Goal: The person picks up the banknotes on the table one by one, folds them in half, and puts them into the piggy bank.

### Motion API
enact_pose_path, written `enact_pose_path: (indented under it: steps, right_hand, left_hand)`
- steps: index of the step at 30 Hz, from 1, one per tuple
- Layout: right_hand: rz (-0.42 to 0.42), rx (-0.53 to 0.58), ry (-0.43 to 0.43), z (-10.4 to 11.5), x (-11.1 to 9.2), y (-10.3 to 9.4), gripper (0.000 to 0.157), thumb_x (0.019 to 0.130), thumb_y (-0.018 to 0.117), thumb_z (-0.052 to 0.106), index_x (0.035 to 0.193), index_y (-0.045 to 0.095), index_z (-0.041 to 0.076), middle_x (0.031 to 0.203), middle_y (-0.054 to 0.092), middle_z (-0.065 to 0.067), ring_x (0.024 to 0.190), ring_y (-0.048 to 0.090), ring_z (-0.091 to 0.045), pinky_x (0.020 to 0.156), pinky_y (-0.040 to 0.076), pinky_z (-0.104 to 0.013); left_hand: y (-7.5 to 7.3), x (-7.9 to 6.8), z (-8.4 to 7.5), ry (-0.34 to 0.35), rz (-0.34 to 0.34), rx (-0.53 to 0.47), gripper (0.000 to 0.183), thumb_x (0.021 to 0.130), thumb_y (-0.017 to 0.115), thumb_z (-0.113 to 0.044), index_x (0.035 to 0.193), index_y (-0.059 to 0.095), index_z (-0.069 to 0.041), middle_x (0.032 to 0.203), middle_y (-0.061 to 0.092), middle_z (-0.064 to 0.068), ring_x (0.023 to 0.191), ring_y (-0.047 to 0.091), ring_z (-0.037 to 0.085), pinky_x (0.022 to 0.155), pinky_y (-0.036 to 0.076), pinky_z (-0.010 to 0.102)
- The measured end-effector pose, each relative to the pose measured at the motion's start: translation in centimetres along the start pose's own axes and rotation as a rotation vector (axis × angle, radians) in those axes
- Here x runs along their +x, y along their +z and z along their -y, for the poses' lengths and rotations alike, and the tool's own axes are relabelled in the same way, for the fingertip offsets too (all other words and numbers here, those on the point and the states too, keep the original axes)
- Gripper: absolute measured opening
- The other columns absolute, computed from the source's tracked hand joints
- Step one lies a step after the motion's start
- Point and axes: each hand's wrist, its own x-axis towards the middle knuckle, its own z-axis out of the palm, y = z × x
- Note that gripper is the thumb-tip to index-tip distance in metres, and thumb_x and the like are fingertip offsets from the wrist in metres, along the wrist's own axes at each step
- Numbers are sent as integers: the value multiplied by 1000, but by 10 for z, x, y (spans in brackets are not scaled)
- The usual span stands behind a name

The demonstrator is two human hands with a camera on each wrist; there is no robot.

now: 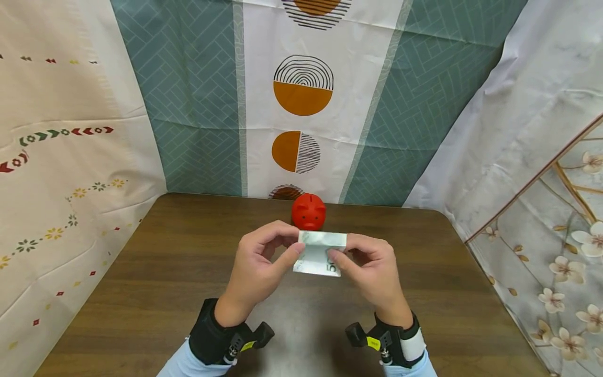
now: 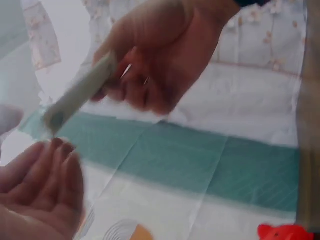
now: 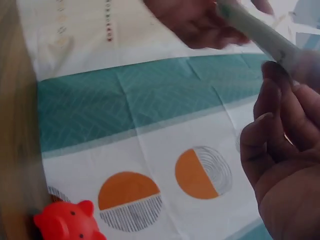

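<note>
A pale green banknote [image 1: 316, 256], creased across its width and with part of a printed number at its right corner, is held up between both hands. My left hand [image 1: 261, 262] pinches its left edge with thumb and forefinger. At the opposite edge my right hand [image 1: 372, 267] pinches it the same way, thumb on the near face. Beyond the note stands a red piggy bank [image 1: 308, 212], a slot in its top, its lower part hidden behind the note. In the right wrist view the banknote [image 3: 262, 37] shows nearly edge-on; the left wrist view is blurred.
The brown wooden table [image 1: 188, 262] runs back to a teal and white patterned cloth [image 1: 198, 104]. A cream cloth [image 1: 61, 209] hangs on the left, and a white flowered cloth [image 1: 556, 262] on the right. Each wrist wears a black strap with a small camera.
</note>
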Motion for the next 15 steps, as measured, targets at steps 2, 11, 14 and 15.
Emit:
enact_pose_path:
  steps: [2,11,14,15]
  right_hand:
    - [-40,-6,58,0,-3,-6,11,83,66,-6,93,65,-6,84,62,-16,64,56,-22,56,52,-25]
    - [-83,-38,170,1,-5,-7,17,80,61,-13,94,67,-4,87,65,-15,62,56,-22,53,51,-25]
    - [-75,-13,185,-1,-6,-8,18,81,61,-14,95,66,-4,86,64,-15,62,56,-22,53,51,-25]
    - [-69,7,186,-3,-7,-8,17,81,60,-14,95,66,-5,86,64,-15,62,56,-22,53,51,-25]
  left_hand:
    - [-5,1,1,-42,30,5,23,79,61,16,100,61,5,87,61,13,75,55,23,68,52,32]
    - [-11,-1,2,-164,89,-15,21,81,57,19,98,62,5,83,62,15,65,56,24,57,53,32]
    - [-11,-1,2,-168,92,-34,23,81,56,21,97,62,6,82,61,15,63,56,22,56,53,30]
    - [-11,0,2,-168,89,-39,22,80,56,21,96,62,6,81,61,15,62,55,22,55,52,30]
